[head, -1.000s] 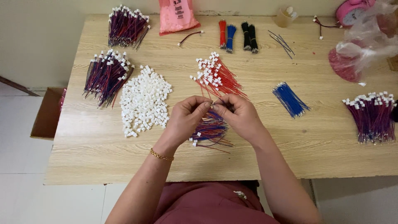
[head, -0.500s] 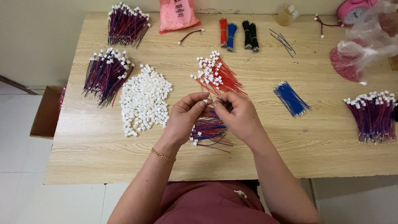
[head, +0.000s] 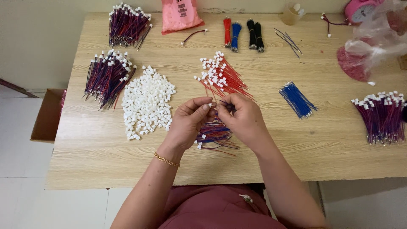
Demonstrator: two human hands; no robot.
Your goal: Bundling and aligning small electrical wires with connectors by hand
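Left hand [head: 188, 123]: pinches a small white connector [head: 210, 104] at its fingertips.
Right hand [head: 243, 121]: touches the left hand, fingers closed on thin wires [head: 214, 133].
Connector pile [head: 146, 101]: left of hands.
Desk [head: 296, 144]: light wood.

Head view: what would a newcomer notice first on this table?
First the two hands, left hand and right hand, meeting at the table's middle and pinching a small white connector above a loose bunch of red and blue wires. Just left of them lies a heap of white connectors. Behind the hands fans a bundle of red wires, with bare blue wires to the right.
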